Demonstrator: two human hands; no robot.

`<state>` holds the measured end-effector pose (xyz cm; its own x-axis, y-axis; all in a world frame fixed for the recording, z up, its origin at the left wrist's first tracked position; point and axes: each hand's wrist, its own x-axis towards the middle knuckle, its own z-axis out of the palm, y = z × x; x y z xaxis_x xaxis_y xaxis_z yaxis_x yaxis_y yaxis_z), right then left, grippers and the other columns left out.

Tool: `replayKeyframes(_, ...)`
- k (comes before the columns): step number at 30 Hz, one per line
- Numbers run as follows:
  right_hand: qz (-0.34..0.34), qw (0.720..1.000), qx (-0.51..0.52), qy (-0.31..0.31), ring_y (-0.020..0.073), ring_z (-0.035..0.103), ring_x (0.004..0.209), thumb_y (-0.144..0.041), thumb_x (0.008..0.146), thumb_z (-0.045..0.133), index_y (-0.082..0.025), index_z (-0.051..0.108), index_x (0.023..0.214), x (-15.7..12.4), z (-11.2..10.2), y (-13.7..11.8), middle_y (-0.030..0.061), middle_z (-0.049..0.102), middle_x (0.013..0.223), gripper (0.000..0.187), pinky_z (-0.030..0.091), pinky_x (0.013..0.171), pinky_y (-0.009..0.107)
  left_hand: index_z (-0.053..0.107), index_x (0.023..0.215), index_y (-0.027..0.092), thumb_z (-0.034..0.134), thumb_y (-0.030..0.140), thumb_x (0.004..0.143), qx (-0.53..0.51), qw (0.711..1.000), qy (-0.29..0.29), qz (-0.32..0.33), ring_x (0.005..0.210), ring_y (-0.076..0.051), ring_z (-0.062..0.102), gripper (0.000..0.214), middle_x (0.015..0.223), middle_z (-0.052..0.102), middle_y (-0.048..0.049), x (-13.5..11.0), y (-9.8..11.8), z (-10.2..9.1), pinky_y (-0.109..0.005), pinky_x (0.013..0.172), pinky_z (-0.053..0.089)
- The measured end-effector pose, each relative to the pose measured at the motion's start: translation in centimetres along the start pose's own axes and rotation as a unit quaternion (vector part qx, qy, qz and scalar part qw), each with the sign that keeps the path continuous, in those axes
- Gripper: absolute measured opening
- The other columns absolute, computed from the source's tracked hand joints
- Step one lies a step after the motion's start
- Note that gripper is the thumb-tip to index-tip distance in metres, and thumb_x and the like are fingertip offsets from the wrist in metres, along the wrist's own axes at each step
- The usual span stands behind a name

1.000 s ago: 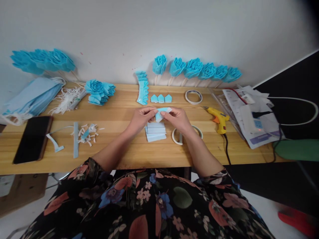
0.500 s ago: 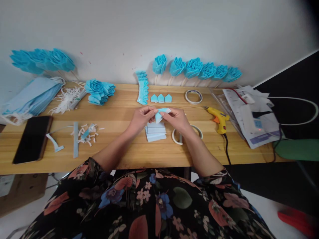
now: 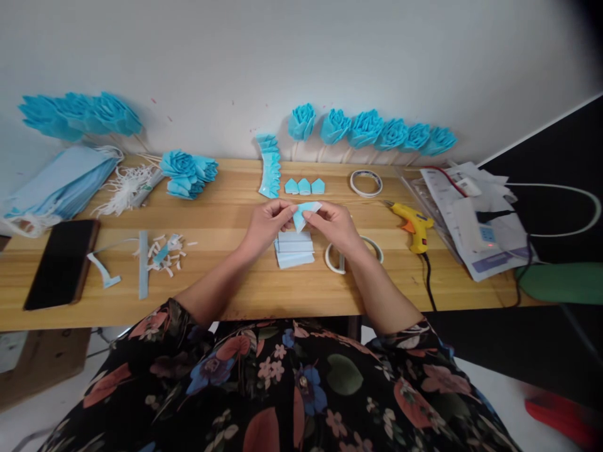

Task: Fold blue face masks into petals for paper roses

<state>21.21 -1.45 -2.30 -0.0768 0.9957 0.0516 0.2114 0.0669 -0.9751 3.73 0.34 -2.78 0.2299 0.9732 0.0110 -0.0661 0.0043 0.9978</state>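
A small folded piece of blue and white mask fabric is pinched between both hands over the table. My left hand grips its left corner with thumb and fingers. On the other side, my right hand presses its thumb onto the fabric's right part. Just below the hands lies a stack of pale cut fabric pieces. Beyond them sit three folded blue petals in a row, with a curved strip of overlapping petals to their left. A roll of tape is partly hidden by my right forearm.
Blue fabric flowers on sticks lean on the wall. At right are a yellow glue gun, another tape roll and a power strip on papers. Left are face masks, a phone and white scraps.
The fabric's upper right part has shifted slightly in my fingers, and its fold looks a little different. Both hands stay in nearly the same place.
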Motion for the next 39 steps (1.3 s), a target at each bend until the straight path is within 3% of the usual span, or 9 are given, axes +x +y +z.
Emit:
replayKeyframes(9,-0.019,0.998,0.005,0.056,0.0104,0.037,0.06,-0.048,0.082,0.066,-0.02,0.056,0.069,0.37,-0.63,0.15,-0.0048,0.042,0.062,0.032,0.031,0.059,0.026,0.065,0.077,0.016,0.076,0.036,0.073,-0.007,0.996,-0.074,-0.045,0.052,-0.008,0.053,0.023,0.063,0.063,0.0016,0.12,0.02,0.06,-0.022,0.053,0.045)
replayKeyframes(16,-0.016,0.999,-0.028,0.041,0.011,0.036,0.061,-0.048,0.082,0.065,-0.021,0.052,0.067,0.26,-0.76,-0.17,-0.0043,0.041,0.062,0.033,0.029,0.059,0.027,0.067,0.074,0.016,0.069,0.045,0.081,-0.001,0.997,-0.068,-0.048,0.055,-0.01,0.056,0.03,0.065,0.064,-0.0019,0.18,0.27,-0.36,-0.023,0.054,0.045)
replayKeyframes(24,-0.028,0.999,-0.027,0.028,0.0102,0.035,0.06,-0.045,0.083,0.065,-0.021,0.051,0.066,0.18,-0.44,-0.13,-0.0048,0.041,0.062,0.033,0.029,0.058,0.026,0.067,0.065,0.016,0.072,0.049,0.074,0.038,0.994,-0.082,-0.056,0.053,-0.01,0.052,0.034,0.058,0.062,-0.0011,0.26,-0.02,-0.28,-0.023,0.053,0.043)
replayKeyframes(27,-0.028,0.999,-0.006,0.019,0.0102,0.038,0.061,-0.045,0.084,0.066,-0.02,0.058,0.072,0.14,-0.39,0.02,-0.0047,0.045,0.064,0.029,0.032,0.059,0.026,0.067,0.064,0.017,0.071,0.047,0.074,0.05,0.995,-0.072,-0.054,0.052,-0.009,0.05,0.032,0.06,0.063,-0.0013,0.25,-0.09,-0.29,-0.023,0.053,0.041)
replayKeyframes(32,-0.045,0.997,0.053,0.041,0.0122,0.049,0.067,-0.048,0.089,0.064,-0.022,0.065,0.101,0.09,-0.72,-0.07,-0.0033,0.055,0.073,0.029,0.041,0.064,0.026,0.066,0.063,0.017,0.069,0.047,0.075,0.043,0.998,-0.029,-0.032,0.051,-0.009,0.047,0.032,0.056,0.059,-0.0001,0.38,-0.36,-0.42,-0.022,0.05,0.039)
replayKeyframes(39,-0.031,0.999,0.009,0.005,0.0133,0.054,0.074,-0.048,0.081,0.071,-0.021,0.064,0.092,0.27,-0.57,0.26,-0.0009,0.061,0.08,0.03,0.042,0.066,0.026,0.067,0.066,0.017,0.069,0.046,0.072,0.032,0.999,-0.006,-0.039,0.053,-0.009,0.049,0.03,0.061,0.062,-0.0004,0.46,-0.33,-0.39,-0.022,0.05,0.041)
